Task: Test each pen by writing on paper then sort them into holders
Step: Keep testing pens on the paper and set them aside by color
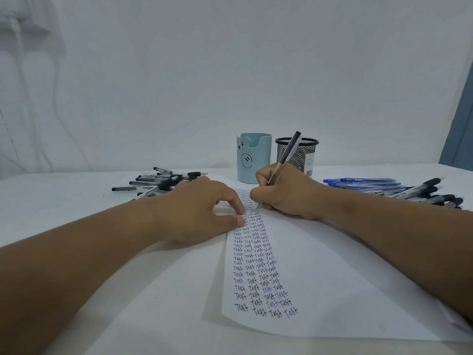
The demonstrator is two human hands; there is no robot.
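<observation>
Paper, a white sheet (332, 278) covered in columns of the handwritten word "Test" in black and blue ink, is lying on the white table (76, 201) in front of us. We are curling our right hand (286, 193) around a clear-barrelled pen with a black cap end (285, 156), thumb and fingers gripping it low on the barrel, and its upper end is tilting up and away from us across the front of the black wire-mesh holder (302, 155). The pen's tip is hiding behind our fingers, so we cannot tell whether it is touching the sheet. We are resting our left hand (202, 211) at the left edge of the sheet, its fingers loosely bent and holding nothing, the fingertips pressing down beside the written columns.

Just beyond our hands, the pale blue cup-shaped holder with a bear face (253, 157) is standing upright next to the mesh holder, the two close together. A loose pile of black-capped clear pens (158, 183) is lying on the table to the left, beyond our left hand. To the right, a row of blue pens (363, 181) is lying flat, and just beside it a heap of dark-gripped pens (430, 194) is spreading toward the table's right edge.
</observation>
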